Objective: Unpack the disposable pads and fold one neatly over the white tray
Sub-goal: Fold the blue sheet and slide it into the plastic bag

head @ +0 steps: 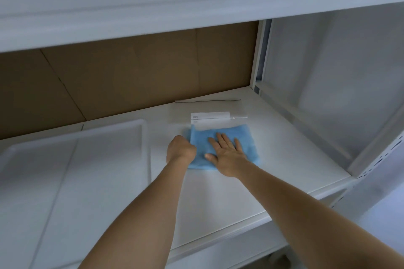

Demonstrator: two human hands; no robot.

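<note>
tray (146, 137) left of pad (203, 137) on shelf (284, 148)

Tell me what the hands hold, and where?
The left hand grips the blue pad at its left edge; the right hand lies flat on it.

A storage or stockroom setting, judging by white metal shelving. The hands reach into one bay: a white shelf (284, 159) lies beneath them, another shelf board (153, 6) spans above, and a perforated steel upright (391, 150) stands to their right. Beyond the hands, plain brown cardboard (131, 72) backs the bay. Left of them sits a white tray (144, 137).
</note>
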